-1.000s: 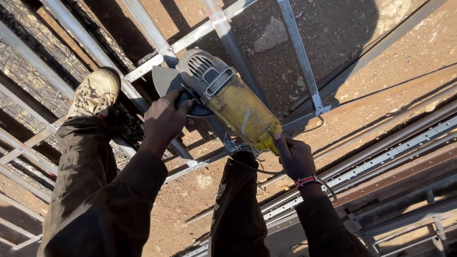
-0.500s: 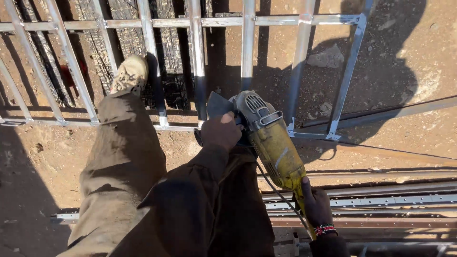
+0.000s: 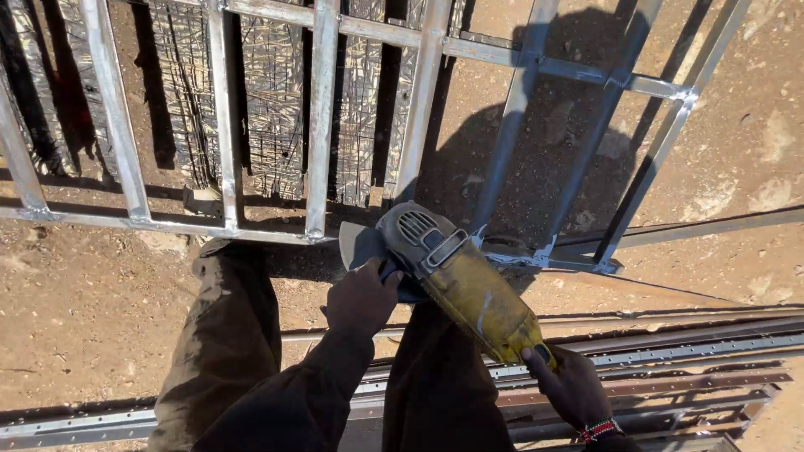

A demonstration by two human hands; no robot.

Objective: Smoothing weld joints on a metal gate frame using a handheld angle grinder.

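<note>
Over the metal frame (image 3: 318, 125), both hands stay clamped on the yellow grinder (image 3: 461, 280): left hand (image 3: 362, 297) forward, right hand (image 3: 569, 385) rearward, now lowered closer.

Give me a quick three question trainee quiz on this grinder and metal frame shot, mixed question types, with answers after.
1. True or false: both hands grip the yellow angle grinder.
2. Which hand holds the rear end? A) left hand B) right hand
3. Fill in: the grinder's disc sits at the lower bar of the metal ____ lying on the dirt.

Key:
1. True: left hand by the head, right hand at the rear.
2. B
3. frame
</note>
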